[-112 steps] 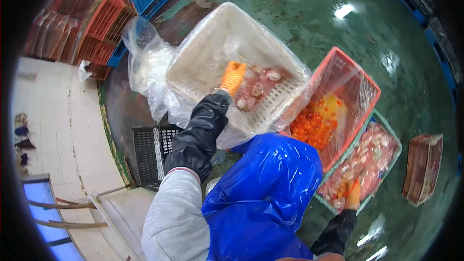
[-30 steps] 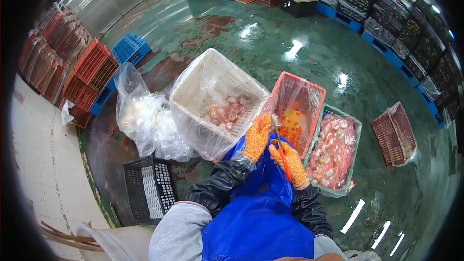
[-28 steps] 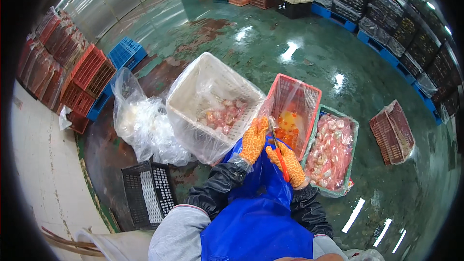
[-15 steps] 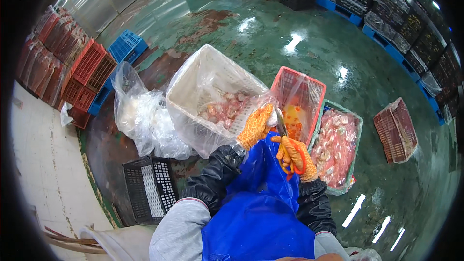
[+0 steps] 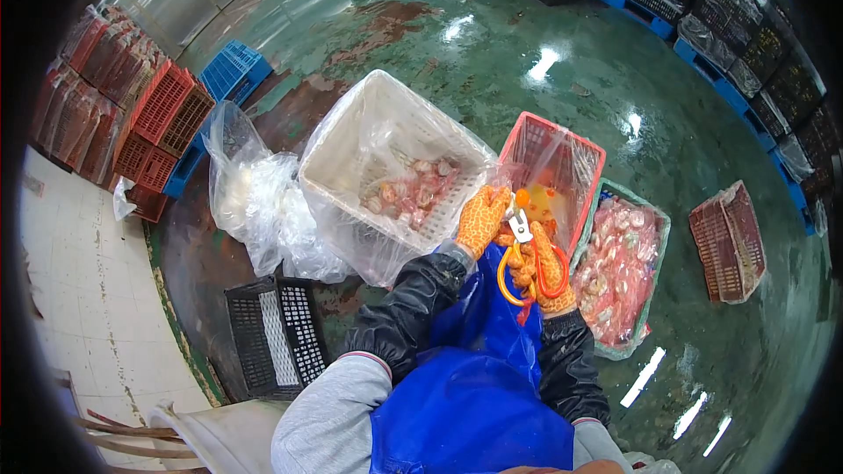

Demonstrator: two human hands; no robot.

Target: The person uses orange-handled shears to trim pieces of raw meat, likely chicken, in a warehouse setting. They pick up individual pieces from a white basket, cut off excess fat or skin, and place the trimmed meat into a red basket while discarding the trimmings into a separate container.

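My right hand, in an orange patterned glove, grips scissors with orange and red loop handles, blades pointing away from me. A small round orange lump shows at the blade tips. My left hand, gloved alike, is closed just left of the blades; what its fingers hold is mostly hidden. Beyond it a white crate, lined with clear plastic, holds a heap of pinkish pieces. Ahead of the scissors stands a red crate with orange and yellow matter. A green crate at right is full of pinkish pieces.
Crumpled clear plastic lies left of the white crate, near a black crate. A dark red crate stands at right on the wet green floor. Stacked red crates and black crates on blue pallets line the sides.
Both hands have shifted slightly right. The scissors have turned so their pale blades and both loops show more, and the orange lump now appears at the tips.
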